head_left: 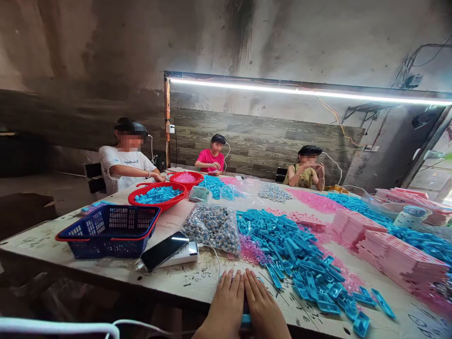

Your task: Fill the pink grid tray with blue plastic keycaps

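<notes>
Left hand [226, 301] and right hand [263, 303] lie side by side, palms down, fingers straight and together, touching on the counter [70, 235] edge; a small blue piece [246, 318] peeks between them, grip unclear. Blue clip pile [293, 249] just right. Blue basket [111, 230] contents unclear; red bowl [157, 194] holds blue clips, far red bowl [186, 178] pink bits, clear bag [212, 227] grey-blue parts.

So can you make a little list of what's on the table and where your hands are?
left hand: flat on table edge, beside right hand, small blue piece showing between them
right hand: flat, fingers forward
blue plastic pieces: heaped just ahead
pink stacks: right side
blue basket: left
phone: on a white box
</notes>
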The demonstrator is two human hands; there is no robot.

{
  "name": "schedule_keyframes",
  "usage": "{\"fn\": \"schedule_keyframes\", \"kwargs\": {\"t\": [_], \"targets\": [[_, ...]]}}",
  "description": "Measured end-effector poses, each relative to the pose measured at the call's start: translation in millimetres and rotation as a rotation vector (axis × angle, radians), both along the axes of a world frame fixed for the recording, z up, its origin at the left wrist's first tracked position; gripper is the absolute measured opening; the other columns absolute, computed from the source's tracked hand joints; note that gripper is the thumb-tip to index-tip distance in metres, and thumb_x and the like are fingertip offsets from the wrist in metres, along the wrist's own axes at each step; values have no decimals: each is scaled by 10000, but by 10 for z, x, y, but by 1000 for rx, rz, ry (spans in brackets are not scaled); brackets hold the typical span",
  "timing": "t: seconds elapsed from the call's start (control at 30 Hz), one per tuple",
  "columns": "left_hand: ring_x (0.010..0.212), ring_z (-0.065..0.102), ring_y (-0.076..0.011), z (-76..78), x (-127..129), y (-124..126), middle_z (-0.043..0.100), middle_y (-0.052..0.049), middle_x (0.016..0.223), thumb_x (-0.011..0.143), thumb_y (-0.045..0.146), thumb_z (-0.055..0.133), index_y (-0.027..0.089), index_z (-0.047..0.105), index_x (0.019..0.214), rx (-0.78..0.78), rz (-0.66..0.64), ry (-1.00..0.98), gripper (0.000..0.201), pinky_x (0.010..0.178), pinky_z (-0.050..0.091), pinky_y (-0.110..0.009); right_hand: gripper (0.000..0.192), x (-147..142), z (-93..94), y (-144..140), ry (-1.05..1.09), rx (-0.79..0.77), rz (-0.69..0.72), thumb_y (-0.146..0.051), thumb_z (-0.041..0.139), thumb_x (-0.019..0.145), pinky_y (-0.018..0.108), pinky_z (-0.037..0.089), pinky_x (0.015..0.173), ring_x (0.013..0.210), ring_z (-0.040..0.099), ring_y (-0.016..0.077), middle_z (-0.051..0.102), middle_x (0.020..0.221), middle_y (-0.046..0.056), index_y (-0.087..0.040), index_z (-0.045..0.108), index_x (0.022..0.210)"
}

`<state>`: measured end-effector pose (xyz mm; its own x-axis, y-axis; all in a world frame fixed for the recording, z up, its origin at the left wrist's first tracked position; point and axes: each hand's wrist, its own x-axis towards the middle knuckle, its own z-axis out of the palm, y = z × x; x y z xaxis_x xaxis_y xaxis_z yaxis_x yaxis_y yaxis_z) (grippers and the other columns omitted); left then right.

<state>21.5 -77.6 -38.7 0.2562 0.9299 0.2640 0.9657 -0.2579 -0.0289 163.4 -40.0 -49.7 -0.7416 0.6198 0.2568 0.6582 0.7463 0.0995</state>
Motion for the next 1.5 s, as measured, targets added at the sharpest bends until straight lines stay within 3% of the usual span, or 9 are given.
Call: {"fn": "schedule_keyframes", "kwargs": {"t": [0.13, 0.4, 0.6, 0.87, 1.0, 1.17, 1.3, 1.43, 1.5], "targets": [[1281, 404, -291, 52, 5, -18, 430, -139, 1392, 936, 241, 310, 106, 342, 1380, -36, 4, -27, 465, 1053, 379, -477, 821, 10, 60, -31, 10, 25, -4, -123, 493, 576, 525, 367, 1036, 1316, 292, 364, 269, 1431, 225, 40, 354, 1368], [1313, 351, -302, 57, -9, -33, 364, -138, 1431, 908, 198, 342, 124, 264, 1409, -39, -19, -20, 512, 1052, 380, -475, 787, -97, -224, 63, 25, 79, -115, -89, 473, 556, 541, 368, 1028, 1307, 305, 369, 306, 1412, 219, 33, 419, 1332], [1310, 360, -295, 56, -14, -35, 383, -149, 1419, 907, 188, 329, 105, 297, 1400, -35, -16, -23, 501, 1057, 363, -456, 796, 3, -12, -9, 34, 142, 20, -107, 470, 566, 492, 417, 1007, 1295, 342, 348, 318, 1411, 220, 30, 397, 1346], [1352, 271, -309, 120, -21, -68, 307, -182, 1455, 864, 208, 386, 61, 254, 1411, -100, -25, -35, 581, 1082, 325, -475, 666, -70, 25, -47, 45, 298, 18, -139, 492, 586, 459, 488, 928, 1193, 480, 349, 474, 1294, 244, 35, 535, 1228], [1371, 208, -323, 165, -51, -140, 240, -216, 1471, 794, 254, 472, 12, 234, 1405, -144, -84, -118, 699, 1112, 265, -488, 620, -75, 106, -106, 103, 282, -15, -148, 487, 592, 414, 497, 922, 1154, 525, 321, 531, 1249, 213, 8, 586, 1183], [1330, 333, -229, 429, -83, -336, 376, -127, 1437, 706, 103, 462, 79, 353, 1372, -179, -188, -306, 675, 1132, 252, -378, 533, 13, 404, -296, 318, 189, 18, -146, 453, 614, 352, 509, 878, 1016, 621, 252, 643, 1128, 122, -90, 644, 1108], [1185, 512, -172, 762, -94, -484, 558, -35, 1300, 695, 26, 412, 190, 497, 1276, -222, -246, -510, 609, 1039, 379, -288, 302, 147, 686, -440, 616, 255, 100, -148, 442, 694, 281, 514, 639, 720, 653, 188, 701, 830, 62, -172, 653, 907], [1035, 614, -177, 987, -135, -640, 656, 21, 1158, 760, 107, 496, 274, 577, 1185, -302, -310, -697, 463, 910, 453, -243, 268, 366, 909, -538, 721, 378, 304, -225, 449, 788, 273, 475, 586, 633, 614, 171, 658, 742, 62, -139, 602, 991], [992, 634, -193, 1005, -165, -718, 676, 21, 1120, 766, 221, 592, 280, 600, 1162, -380, -333, -765, 401, 861, 461, -227, 206, 455, 965, -567, 795, 378, 316, -235, 415, 848, 261, 453, 570, 566, 582, 148, 604, 630, 38, -144, 597, 881]]}}
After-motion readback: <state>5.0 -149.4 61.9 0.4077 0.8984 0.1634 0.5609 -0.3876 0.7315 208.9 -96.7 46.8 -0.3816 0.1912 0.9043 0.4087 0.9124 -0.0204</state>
